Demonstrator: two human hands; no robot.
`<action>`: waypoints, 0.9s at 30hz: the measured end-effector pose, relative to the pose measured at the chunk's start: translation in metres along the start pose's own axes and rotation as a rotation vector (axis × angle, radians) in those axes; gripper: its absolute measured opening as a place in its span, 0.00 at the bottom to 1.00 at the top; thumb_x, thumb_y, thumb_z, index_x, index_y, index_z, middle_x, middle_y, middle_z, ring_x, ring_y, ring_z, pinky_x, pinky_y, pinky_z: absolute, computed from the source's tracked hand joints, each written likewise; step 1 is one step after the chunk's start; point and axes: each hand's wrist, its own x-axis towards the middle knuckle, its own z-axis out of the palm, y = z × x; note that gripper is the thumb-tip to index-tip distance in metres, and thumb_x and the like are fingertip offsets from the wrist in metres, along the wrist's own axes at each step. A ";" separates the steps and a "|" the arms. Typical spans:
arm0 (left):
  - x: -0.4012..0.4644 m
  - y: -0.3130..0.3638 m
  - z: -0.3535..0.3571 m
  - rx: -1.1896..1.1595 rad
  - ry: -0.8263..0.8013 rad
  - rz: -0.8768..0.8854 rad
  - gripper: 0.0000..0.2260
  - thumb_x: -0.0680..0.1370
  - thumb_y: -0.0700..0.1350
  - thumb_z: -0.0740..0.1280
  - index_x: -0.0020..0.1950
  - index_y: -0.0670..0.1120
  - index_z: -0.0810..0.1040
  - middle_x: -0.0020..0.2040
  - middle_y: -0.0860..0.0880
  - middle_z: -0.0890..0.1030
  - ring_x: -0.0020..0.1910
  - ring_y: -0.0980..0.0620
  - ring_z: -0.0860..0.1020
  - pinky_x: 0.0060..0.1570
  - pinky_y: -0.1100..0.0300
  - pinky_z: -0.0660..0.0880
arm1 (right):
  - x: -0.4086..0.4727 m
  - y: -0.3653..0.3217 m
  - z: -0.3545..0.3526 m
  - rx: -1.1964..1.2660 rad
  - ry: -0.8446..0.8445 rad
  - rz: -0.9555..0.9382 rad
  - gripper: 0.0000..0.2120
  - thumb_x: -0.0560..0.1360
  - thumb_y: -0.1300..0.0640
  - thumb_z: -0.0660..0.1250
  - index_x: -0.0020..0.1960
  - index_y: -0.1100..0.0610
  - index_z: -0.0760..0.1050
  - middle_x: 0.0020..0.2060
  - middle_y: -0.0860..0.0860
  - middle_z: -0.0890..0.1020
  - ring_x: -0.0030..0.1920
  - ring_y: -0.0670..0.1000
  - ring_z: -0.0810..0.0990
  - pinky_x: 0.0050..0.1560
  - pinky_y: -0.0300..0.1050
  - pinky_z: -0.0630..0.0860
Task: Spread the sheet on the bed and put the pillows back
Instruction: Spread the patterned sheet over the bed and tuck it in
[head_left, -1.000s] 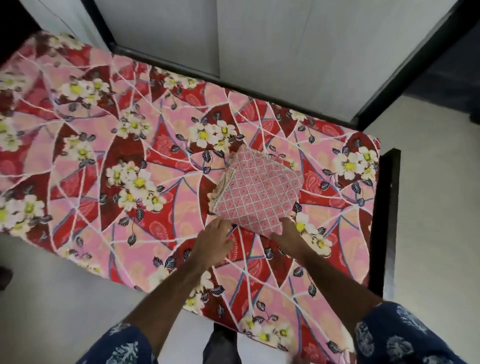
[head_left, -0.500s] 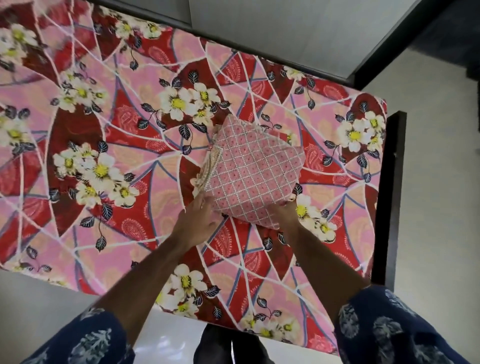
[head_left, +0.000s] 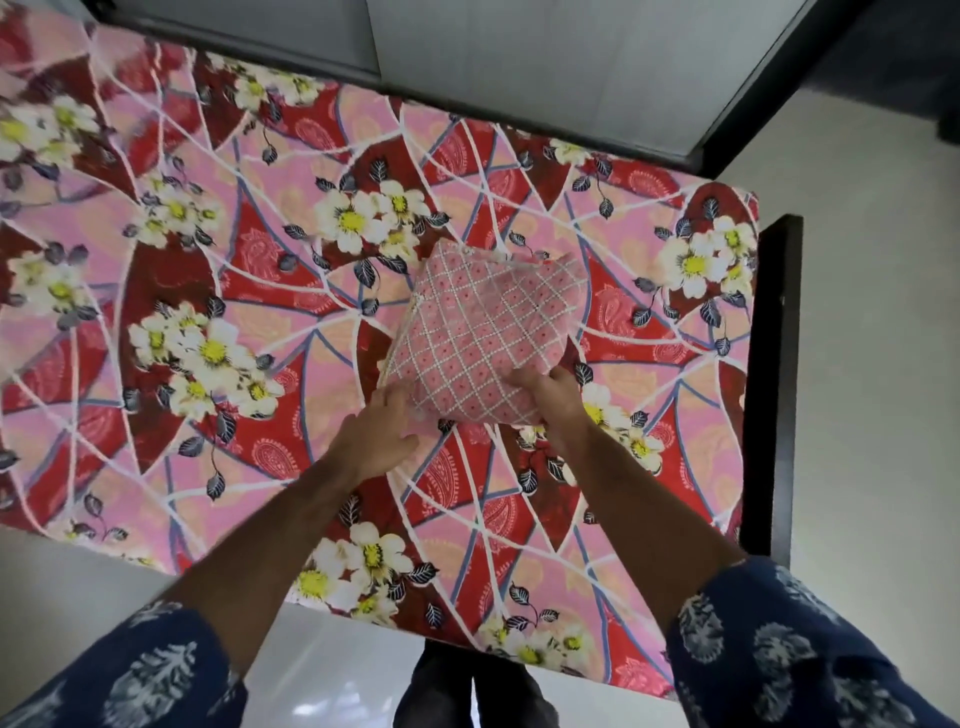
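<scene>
Head view looks down on the bed (head_left: 717, 447), already covered by a floral cloth, with the folded pink sheet (head_left: 483, 332) lying on it toward the black end rail (head_left: 774, 364). To open it well, pull the near edge toward the body and keep the corners apart. Relative to the sheet, the right hand (head_left: 550, 402) pinches its near right corner, fingers curled over the fabric; the left hand (head_left: 376, 441) lies at its near left edge, fingers loosely spread, touching it.
</scene>
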 end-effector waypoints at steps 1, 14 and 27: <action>-0.009 0.004 -0.013 0.011 0.022 0.020 0.36 0.80 0.50 0.66 0.82 0.50 0.49 0.80 0.43 0.59 0.69 0.39 0.74 0.67 0.39 0.71 | -0.014 -0.017 0.006 -0.029 -0.042 -0.049 0.32 0.59 0.52 0.79 0.62 0.59 0.77 0.53 0.53 0.86 0.52 0.59 0.86 0.56 0.59 0.82; -0.140 -0.025 -0.204 -0.296 0.302 0.176 0.48 0.77 0.53 0.72 0.82 0.49 0.38 0.82 0.51 0.38 0.75 0.58 0.44 0.74 0.52 0.50 | -0.184 -0.216 0.062 -0.829 -0.636 -0.504 0.22 0.69 0.59 0.75 0.61 0.62 0.78 0.55 0.60 0.85 0.54 0.60 0.85 0.58 0.58 0.82; -0.239 -0.241 -0.363 -0.815 0.162 0.207 0.53 0.49 0.66 0.84 0.69 0.60 0.65 0.63 0.56 0.76 0.64 0.54 0.77 0.61 0.54 0.77 | -0.292 -0.264 0.311 -1.121 -0.785 -0.586 0.15 0.67 0.65 0.78 0.49 0.51 0.82 0.46 0.47 0.87 0.48 0.49 0.86 0.48 0.38 0.78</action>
